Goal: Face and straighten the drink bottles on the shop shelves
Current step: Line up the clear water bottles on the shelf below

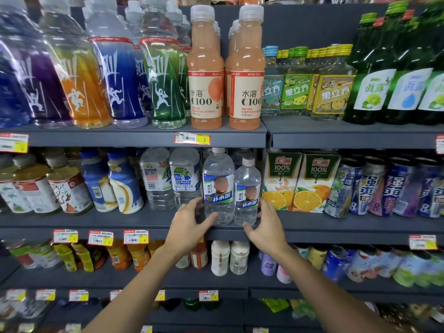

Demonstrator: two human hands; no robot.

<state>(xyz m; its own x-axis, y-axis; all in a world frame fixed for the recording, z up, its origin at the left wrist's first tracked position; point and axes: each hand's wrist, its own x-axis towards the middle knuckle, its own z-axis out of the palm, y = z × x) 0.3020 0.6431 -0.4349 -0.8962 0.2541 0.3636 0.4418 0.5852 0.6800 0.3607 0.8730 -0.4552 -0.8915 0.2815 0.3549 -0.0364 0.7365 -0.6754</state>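
Gripping 补水啦 bottles: left hand (189,224) grip closed round taller bottle (218,171), right hand (266,227) round shorter bottle (247,181).

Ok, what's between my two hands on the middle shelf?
Head view: two clear blue-labelled bottles, side by side. The left hand holds the taller bottle, the right hand the shorter bottle.

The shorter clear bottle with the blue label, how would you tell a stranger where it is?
Find the shelf under the peach C100 bottles. Left of the orange juice cartons stand two clear bottles with blue labels. It is the shorter bottle, right of its taller twin.
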